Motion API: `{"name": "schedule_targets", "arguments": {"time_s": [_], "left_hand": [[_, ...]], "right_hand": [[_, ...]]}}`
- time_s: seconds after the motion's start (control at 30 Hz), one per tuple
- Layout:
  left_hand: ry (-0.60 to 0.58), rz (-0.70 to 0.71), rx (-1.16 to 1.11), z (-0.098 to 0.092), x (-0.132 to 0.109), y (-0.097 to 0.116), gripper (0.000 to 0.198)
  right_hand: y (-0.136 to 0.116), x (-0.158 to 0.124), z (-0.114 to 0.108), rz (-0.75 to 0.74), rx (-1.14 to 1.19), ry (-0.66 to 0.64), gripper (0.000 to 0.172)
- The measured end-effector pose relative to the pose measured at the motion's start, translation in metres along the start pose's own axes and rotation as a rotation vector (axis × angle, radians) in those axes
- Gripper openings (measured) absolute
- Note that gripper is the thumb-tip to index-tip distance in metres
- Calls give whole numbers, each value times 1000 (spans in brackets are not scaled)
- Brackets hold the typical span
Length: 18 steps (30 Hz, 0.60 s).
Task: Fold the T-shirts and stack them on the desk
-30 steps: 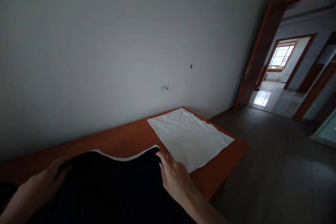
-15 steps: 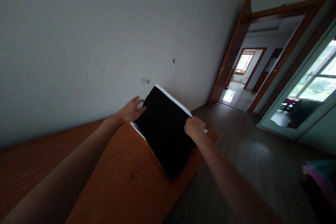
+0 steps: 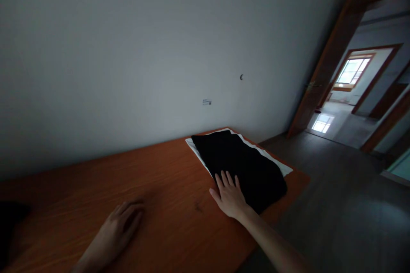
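Note:
A folded black garment (image 3: 238, 158) lies flat on the wooden table's right end, on top of a white cloth (image 3: 282, 165) whose edges show along its left and far right sides. My right hand (image 3: 229, 196) rests palm down on the black garment's near left edge, fingers spread. To the left, my left hand (image 3: 118, 228) hovers over or touches the bare tabletop (image 3: 163, 204), its fingers loosely bent and thumb apart, holding nothing. Whether it touches the wood I cannot tell.
Another dark item (image 3: 11, 222) is partly visible at the table's left edge. A pale wall (image 3: 128, 59) runs behind the table, bearing a small label (image 3: 206, 102). A brown door (image 3: 329, 59) stands open at the right, beyond the grey floor (image 3: 336, 187).
The black garment has gone from raised and tilted to flat on the white cloth. Both hands let go of it; my left hand drew back left, my right now presses on top. The view turned left.

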<state>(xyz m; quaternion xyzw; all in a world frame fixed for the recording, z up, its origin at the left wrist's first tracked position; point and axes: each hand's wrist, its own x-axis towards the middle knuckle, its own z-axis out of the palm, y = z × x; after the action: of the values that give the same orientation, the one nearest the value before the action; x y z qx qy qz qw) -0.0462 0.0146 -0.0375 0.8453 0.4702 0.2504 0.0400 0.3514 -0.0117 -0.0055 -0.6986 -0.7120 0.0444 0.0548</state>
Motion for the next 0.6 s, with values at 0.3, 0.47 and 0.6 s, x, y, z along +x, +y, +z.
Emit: {"name": "schedule_targets", "arguments": {"time_s": [0.3, 0.47, 0.6], "left_hand": [[297, -399, -552, -42, -47, -11, 19], [576, -650, -909, -51, -46, -5, 22], [752, -748, -1170, -54, -45, -11, 26]], "right_hand": [[-62, 32, 7, -158, 118, 160, 50], [-160, 58, 32, -456, 370, 287, 26], [-206, 68, 53, -518, 419, 267, 20]]}}
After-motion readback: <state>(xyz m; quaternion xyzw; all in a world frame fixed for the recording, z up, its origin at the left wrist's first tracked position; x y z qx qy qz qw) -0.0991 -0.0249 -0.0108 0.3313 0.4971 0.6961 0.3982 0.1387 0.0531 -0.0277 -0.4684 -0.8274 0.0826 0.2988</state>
